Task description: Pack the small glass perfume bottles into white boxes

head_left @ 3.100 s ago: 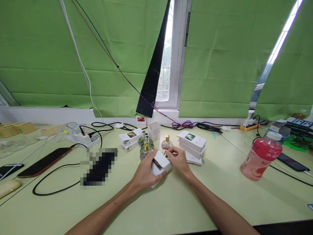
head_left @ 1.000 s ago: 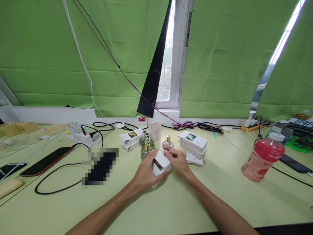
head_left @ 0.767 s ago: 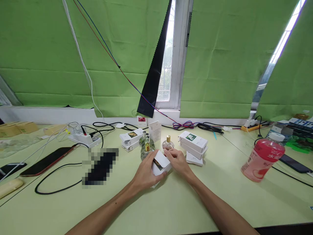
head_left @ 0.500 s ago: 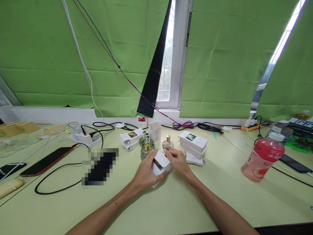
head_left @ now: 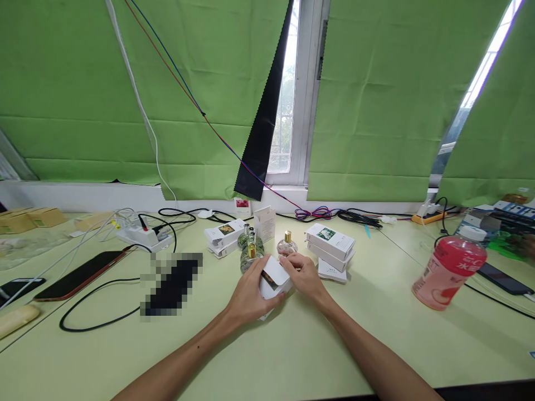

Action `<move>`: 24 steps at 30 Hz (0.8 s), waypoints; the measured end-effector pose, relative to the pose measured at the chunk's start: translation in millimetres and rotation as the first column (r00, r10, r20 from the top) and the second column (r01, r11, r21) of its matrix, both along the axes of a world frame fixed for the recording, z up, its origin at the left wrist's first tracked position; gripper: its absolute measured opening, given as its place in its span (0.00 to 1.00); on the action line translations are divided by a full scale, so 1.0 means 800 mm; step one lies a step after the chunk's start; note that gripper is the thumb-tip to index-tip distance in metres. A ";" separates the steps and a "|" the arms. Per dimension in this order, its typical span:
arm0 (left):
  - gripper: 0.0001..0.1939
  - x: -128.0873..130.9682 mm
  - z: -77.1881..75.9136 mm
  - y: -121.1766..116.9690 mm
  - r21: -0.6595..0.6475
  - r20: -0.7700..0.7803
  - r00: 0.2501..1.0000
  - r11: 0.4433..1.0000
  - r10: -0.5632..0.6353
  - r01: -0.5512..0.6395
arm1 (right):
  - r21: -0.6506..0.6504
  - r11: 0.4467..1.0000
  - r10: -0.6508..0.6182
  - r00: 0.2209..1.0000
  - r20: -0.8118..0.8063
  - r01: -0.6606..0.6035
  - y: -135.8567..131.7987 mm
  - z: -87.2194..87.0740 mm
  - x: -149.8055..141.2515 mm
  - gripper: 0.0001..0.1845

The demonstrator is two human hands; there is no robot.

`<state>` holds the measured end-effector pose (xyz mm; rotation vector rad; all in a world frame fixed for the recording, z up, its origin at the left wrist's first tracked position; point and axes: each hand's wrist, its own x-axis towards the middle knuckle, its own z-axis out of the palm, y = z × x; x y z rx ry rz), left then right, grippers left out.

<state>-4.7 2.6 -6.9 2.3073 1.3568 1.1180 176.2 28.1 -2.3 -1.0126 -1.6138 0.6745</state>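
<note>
A small white carton [head_left: 273, 281] with a dark picture on it is gripped in my left hand [head_left: 246, 292], fingers along its left side and thumb across the near edge. My right hand [head_left: 307, 278] has its fingers pinched together at the carton's upper right edge, by the end flap; what lies between those fingertips is hidden. Just beyond the carton stands a round glass perfume bottle [head_left: 287, 245] with a gold cap. Several similar bottles [head_left: 249, 253] stand in a row to its left, partly behind my left hand.
White cartons are stacked on the right [head_left: 330, 242] and on the left [head_left: 225, 234]. An upright white carton [head_left: 264, 223] stands behind the bottles. A pink drink bottle [head_left: 449, 273] is far right; a power strip [head_left: 144, 236], cables and a phone [head_left: 81, 275] lie left.
Almost nothing differs. My right fingertips have shifted very slightly at the carton's edge, and the carton has tilted a touch in my left hand.
</note>
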 end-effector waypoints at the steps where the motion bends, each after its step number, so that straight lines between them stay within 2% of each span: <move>1: 0.44 0.000 0.000 0.000 0.000 -0.001 1.000 1.000 -0.001 0.001 | 0.003 1.000 -0.008 1.000 0.005 0.008 -0.001 0.001 0.000 0.26; 13: 0.42 0.001 0.001 0.002 0.054 0.015 0.999 0.998 0.034 -0.035 | 0.132 0.986 -0.100 0.995 -0.030 0.103 -0.011 0.011 -0.003 0.16; 20: 0.41 0.004 0.002 0.001 0.099 0.040 0.997 0.993 0.063 -0.066 | 0.207 0.968 -0.145 0.989 0.006 0.141 -0.016 0.016 -0.004 0.14; 24: 0.41 0.007 0.005 -0.002 0.091 0.064 0.995 0.992 0.077 -0.082 | 0.199 0.964 -0.179 0.984 -0.001 0.176 -0.017 0.015 -0.003 0.14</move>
